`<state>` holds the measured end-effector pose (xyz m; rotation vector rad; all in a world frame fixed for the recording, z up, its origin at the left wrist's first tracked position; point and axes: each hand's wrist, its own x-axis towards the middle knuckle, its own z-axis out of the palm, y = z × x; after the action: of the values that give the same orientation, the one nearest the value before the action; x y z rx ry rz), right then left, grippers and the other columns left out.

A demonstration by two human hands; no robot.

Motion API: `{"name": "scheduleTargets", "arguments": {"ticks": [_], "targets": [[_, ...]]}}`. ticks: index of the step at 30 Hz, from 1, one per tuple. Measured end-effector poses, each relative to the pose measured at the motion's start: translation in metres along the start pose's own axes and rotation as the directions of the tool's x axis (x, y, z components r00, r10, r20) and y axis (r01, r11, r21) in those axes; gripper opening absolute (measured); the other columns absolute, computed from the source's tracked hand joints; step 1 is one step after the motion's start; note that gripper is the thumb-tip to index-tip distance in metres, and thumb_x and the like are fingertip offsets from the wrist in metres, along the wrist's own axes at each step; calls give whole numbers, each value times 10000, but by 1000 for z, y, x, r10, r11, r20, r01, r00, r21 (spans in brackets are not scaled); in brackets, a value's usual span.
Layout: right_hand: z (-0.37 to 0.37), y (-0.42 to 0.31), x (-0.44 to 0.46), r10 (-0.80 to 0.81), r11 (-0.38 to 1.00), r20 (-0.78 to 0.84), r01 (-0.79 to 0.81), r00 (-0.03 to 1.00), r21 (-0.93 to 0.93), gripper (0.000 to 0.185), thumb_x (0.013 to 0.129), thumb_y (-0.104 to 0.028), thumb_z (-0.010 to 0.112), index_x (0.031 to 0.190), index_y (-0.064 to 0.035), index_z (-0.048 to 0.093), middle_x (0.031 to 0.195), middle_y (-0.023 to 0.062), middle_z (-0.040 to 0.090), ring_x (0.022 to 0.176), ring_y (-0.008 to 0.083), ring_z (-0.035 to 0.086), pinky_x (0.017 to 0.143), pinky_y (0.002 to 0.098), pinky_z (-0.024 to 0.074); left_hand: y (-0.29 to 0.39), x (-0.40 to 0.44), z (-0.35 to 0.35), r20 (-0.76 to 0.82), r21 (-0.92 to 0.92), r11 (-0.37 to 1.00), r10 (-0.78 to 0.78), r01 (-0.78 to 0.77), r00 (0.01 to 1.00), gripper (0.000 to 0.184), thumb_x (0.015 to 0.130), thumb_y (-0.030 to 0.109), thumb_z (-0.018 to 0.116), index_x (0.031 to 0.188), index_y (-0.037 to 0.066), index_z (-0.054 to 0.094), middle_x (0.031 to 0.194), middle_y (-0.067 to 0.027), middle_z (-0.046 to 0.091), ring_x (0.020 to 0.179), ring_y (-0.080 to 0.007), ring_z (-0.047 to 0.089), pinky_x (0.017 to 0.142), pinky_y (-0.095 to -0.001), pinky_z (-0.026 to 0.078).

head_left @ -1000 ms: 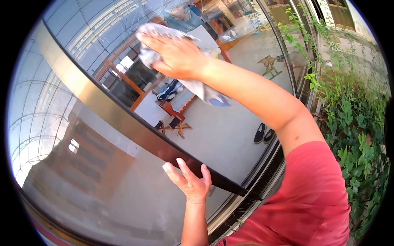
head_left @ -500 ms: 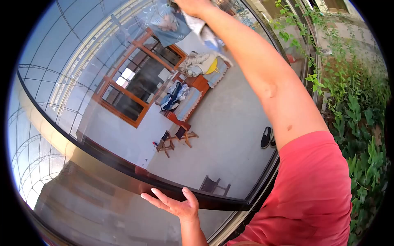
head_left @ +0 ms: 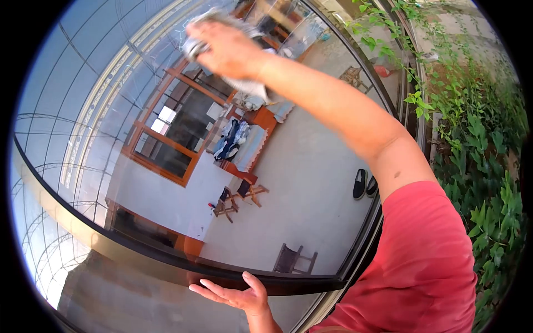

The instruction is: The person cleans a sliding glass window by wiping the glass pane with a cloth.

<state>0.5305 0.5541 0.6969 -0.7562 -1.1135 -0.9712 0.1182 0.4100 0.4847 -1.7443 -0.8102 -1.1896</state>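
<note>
**Right hand on cloth at the glass, left hand spread by the frame bar**

Head view:
- Right hand (head_left: 230, 53): high against the pane, right arm stretched out, fingers closed over a bunched grey-white cloth (head_left: 250, 87). Hand and cloth are blurred, so exact finger placement can't be told.
- Cloth: upper middle of the view, under the right hand at the glass pane (head_left: 300, 166). Loose end hangs below the wrist. Can't tell how much of it touches the glass.
- Left hand (head_left: 247, 298): low, fingers spread apart, thumb up. Right at the frame bar (head_left: 152, 262); touching or just beside, can't tell.
- Red sleeve (head_left: 427, 233) covers the upper right arm.
- Seen in the pane: 2 folding stools (head_left: 252, 194) side by side, a clothes pile (head_left: 227, 139) above them, an orange-framed window (head_left: 186, 178) to their left, a dark chair (head_left: 286, 259) near the bottom edge. 2 dark shoes (head_left: 360, 184) at the right, 1 partly hidden by the arm.
- Green plants (head_left: 483, 183) outside, right of the pane.
</note>
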Motion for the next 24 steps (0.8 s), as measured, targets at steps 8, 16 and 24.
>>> {"name": "scheduleTargets", "arguments": {"ticks": [8,16,24], "targets": [[-47,79,-57,555,832,51,-555,830,-16,650,921,-387,489,1467,-55,373,1478,185,424,1370,323,402,1136,348,304,1,-1,0,15,13,1000,-8,8,1000,826,935,390,556,1526,-25,153,1572,-310,68,1461,-450,122,1150,-540,185],[-67,92,-135,596,802,63,-598,801,10,660,944,-365,451,1506,-57,295,1556,181,293,1461,308,235,1196,360,183,2,1,-1,25,-6,1000,15,-15,1000,832,936,410,548,1524,-29,156,1576,-302,61,1465,-450,105,1147,-550,182],[-49,49,-88,292,953,66,-296,954,62,603,901,-284,502,1459,-86,389,1439,205,456,1324,348,442,1120,391,333,2,2,-2,31,7,1000,28,-28,999,846,943,446,537,1525,-31,150,1579,-293,64,1463,-449,113,1143,-558,190]]}}
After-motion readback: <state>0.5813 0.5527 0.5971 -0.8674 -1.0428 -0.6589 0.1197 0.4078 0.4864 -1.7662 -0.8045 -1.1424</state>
